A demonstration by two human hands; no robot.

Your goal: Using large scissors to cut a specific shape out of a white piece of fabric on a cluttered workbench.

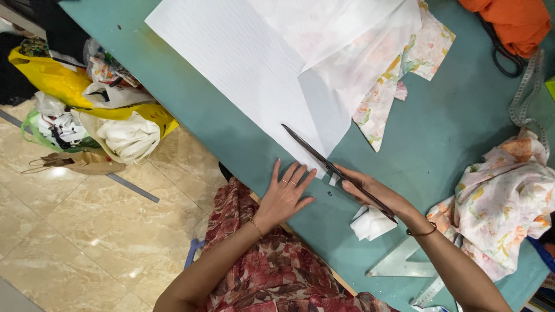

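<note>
My right hand (376, 195) grips long dark scissors (324, 159), whose blades lie along the edge of a large white sheet (243, 63) spread on the teal table (457, 127). My left hand (286, 193) rests flat with fingers spread on the table at the near corner of the white sheet. Floral fabric (387, 92) shows under the sheet at its right side. A small white offcut (370, 222) lies under my right wrist.
A bundle of floral cloth (500, 202) lies at the right, an orange cloth (514, 20) and black scissors (503, 55) at top right. Clear rulers (404, 266) sit near the front edge. Bags of scraps (92, 110) stand on the tiled floor at the left.
</note>
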